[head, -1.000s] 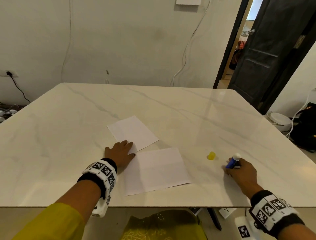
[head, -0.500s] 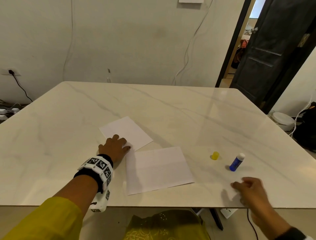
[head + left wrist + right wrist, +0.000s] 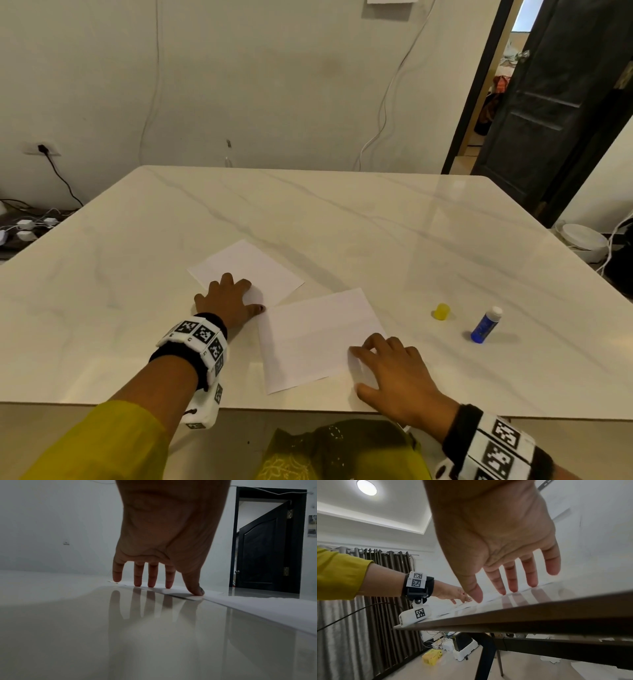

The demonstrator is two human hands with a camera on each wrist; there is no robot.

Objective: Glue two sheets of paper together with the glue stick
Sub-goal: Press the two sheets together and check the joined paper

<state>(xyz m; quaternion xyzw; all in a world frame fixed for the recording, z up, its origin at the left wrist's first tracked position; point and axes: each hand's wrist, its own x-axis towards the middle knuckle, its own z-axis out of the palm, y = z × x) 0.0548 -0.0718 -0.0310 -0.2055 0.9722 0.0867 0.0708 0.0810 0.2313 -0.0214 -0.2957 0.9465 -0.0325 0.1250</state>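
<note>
The left hand (image 3: 226, 298) lies flat on the far sheet (image 3: 246, 267) and the right hand (image 3: 394, 373), flat too, on the near sheet (image 3: 315, 339), pinning both to the counter (image 3: 376, 219), grasping nothing; the uncapped glue stick (image 3: 485, 324) lies aside.

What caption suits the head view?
Left hand and right hand each press a paper sheet; uncapped glue stick stands aside.

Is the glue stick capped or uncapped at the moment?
Uncapped: the glue stick stands with its white tip bare, and its yellow cap sits apart on the table.
</note>
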